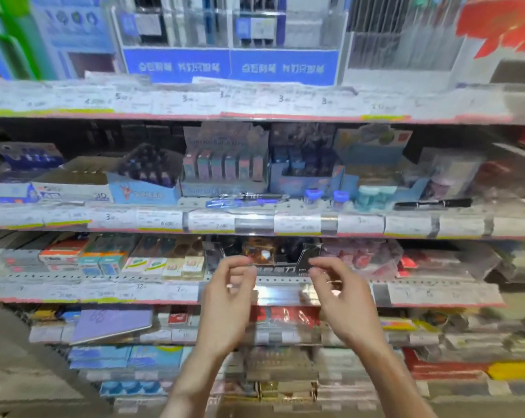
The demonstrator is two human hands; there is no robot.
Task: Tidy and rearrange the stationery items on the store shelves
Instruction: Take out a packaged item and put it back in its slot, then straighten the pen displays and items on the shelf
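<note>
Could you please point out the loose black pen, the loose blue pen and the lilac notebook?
Loose black pen [433, 203]: head view, middle of barrel.
Loose blue pen [240, 203]: head view, mid-barrel.
Lilac notebook [110, 324]: head view, cover centre.

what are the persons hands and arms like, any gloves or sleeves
Both are bare: no gloves on the left hand or right hand, and no sleeves on the forearms as far as the frame shows. No watch or bracelet visible. Blur hides whether any ring is worn.

We have one view only, worn on the head, facing the store shelves [255, 224] straight on and tilted a little downward. We stand close: both forearms reach in from the bottom edge, and the shelves fill the frame side to side, their edges bowed by the wide lens.
</note>
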